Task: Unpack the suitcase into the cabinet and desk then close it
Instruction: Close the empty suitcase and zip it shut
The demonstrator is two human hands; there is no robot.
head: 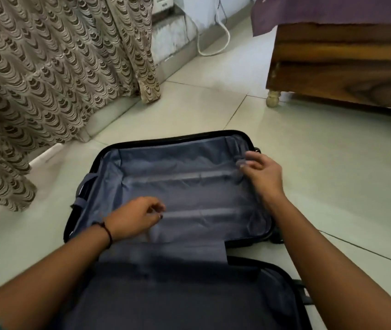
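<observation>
fingers (245, 163) of the right hand (262, 172) curling loosely at the far right corner of the suitcase (185, 186), tips blurred against the grey lining (189, 191); pinching the fabric or merely brushing it, cannot tell. fingers (157, 208) of the left hand (133, 217) bending inward over the near left part of the same half, tips just above or touching the lining, again not clear whether gripping anything. dark thread band (108, 233) circling the left wrist. both bare forearms reaching in from the near edge, left one crossing the hinge side, right one passing over the right rim.

lying open flat on the tiled floor (332, 186), two halves spread apart, far half showing only wrinkled grey lining with two raised ridges running across. near half sitting in shadow, dark lining, a flap of grey cloth (165, 254) folding over the hinge between the halves. black rim edging each half; a wheel (276, 238) showing at the right side of the far half, a grey handle (84, 186) at its left side.

patterned curtain (46, 79) hanging at the left, reaching the floor. wooden furniture (344, 75) on a small round foot standing at the far right, purple cloth (332, 10) draping over its top. white cable (213, 44) looping by the wall beyond.
</observation>
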